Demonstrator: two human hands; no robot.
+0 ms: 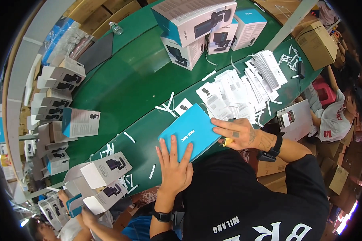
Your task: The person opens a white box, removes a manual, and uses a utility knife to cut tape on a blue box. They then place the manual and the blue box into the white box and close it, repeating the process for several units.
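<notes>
A turquoise box with pale lettering lies at a slant on the green table in front of me. My left hand rests on its near left part, open, fingers spread flat on the surface. At the box's right end, my right hand presses two outstretched fingers on the edge. Its other fingers are curled round a small yellow thing, mostly hidden, whose kind I cannot make out. Just beyond the box lie a small printed card and white paper strips.
Printed leaflets lie piled right of the box. Product boxes stand stacked at the back. At left are more cartons and open white boxes, where a co-worker's hands hold a turquoise piece. Another person sits at right.
</notes>
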